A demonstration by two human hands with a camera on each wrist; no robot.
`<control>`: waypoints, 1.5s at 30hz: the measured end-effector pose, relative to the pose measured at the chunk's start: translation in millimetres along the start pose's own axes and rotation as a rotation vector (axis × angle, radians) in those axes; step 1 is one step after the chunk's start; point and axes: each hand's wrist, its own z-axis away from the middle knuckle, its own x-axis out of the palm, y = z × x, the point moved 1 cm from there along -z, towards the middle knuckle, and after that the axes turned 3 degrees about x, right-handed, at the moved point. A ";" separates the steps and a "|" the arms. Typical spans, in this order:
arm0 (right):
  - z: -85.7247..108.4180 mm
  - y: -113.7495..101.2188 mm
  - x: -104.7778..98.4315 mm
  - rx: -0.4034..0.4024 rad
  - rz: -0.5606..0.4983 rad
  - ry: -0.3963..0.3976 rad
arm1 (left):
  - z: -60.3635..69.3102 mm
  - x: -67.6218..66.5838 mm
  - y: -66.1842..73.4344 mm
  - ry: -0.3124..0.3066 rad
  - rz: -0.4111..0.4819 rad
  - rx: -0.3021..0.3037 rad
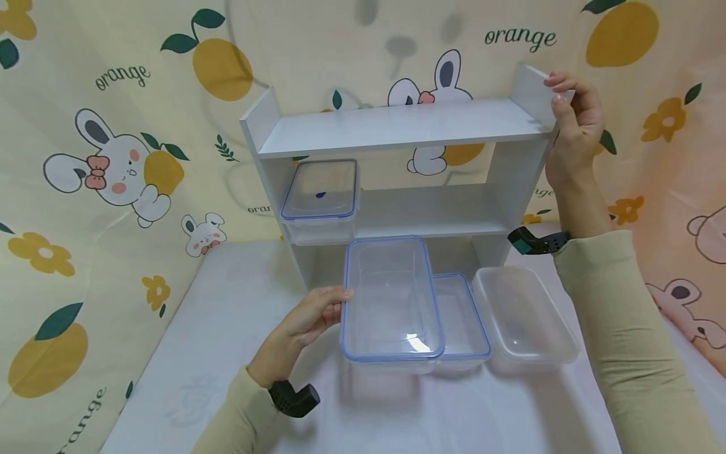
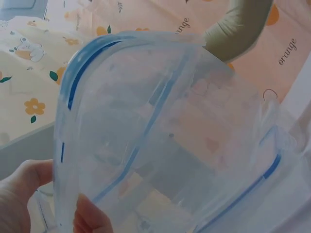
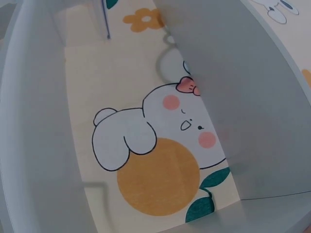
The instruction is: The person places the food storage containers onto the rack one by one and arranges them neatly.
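Our left hand pinches the blue-rimmed food container by its left side, long axis toward the shelf, whose top corner our right hand grips

Four clear boxes; two hands; one white shelf unit

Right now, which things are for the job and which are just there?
Probably for the job: held box, box on the rack, white rack, blue-rimmed table box, frosted table box.

Just there: bunny backdrop, black wrist gadgets.
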 end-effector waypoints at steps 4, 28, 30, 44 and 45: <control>0.2 -0.5 -0.6 -0.004 0.003 -0.004 | -0.6 3.8 3.6 -0.006 -0.001 0.005; -0.7 -1.8 -1.8 0.009 -0.003 0.009 | -9.9 26.4 22.9 -0.015 -0.007 0.033; -1.2 -1.6 -1.8 0.001 0.003 0.006 | -10.9 29.4 25.3 -0.012 0.001 0.038; 1.0 -2.1 0.8 0.014 -0.013 0.001 | -23.4 42.2 33.0 0.044 0.054 0.039; 1.2 -2.1 0.7 0.015 -0.009 0.002 | -23.9 43.1 33.7 0.044 0.058 0.040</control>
